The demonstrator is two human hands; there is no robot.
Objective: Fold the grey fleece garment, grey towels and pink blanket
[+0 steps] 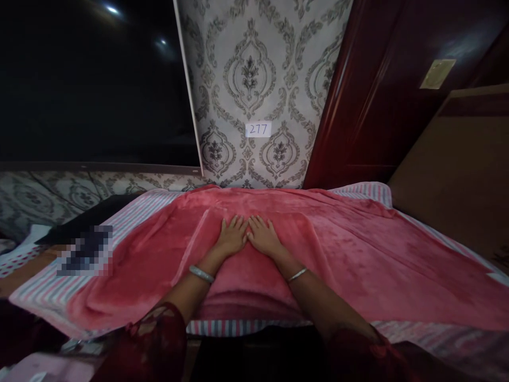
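Note:
A plush pinkish-red blanket (358,249) lies spread over the table, with a folded, raised section of the same plush cloth (250,270) in its middle. My left hand (234,235) rests flat on the far part of this section, fingers stretched forward. Beside it, my right hand (262,235) lies flat too, its fingers spread on the plush. The two hands touch or nearly touch at the thumbs. Neither hand grips anything. Whether something lies under the folded section cannot be seen.
Under the blanket is a striped cloth (131,217). A large dark screen (91,85) stands back left, before a patterned wall (250,32) bearing a paper marked 277 (258,129). On the right are a dark red wooden panel (369,106) and a cardboard box (457,170). A blurred-out item (85,252) lies left.

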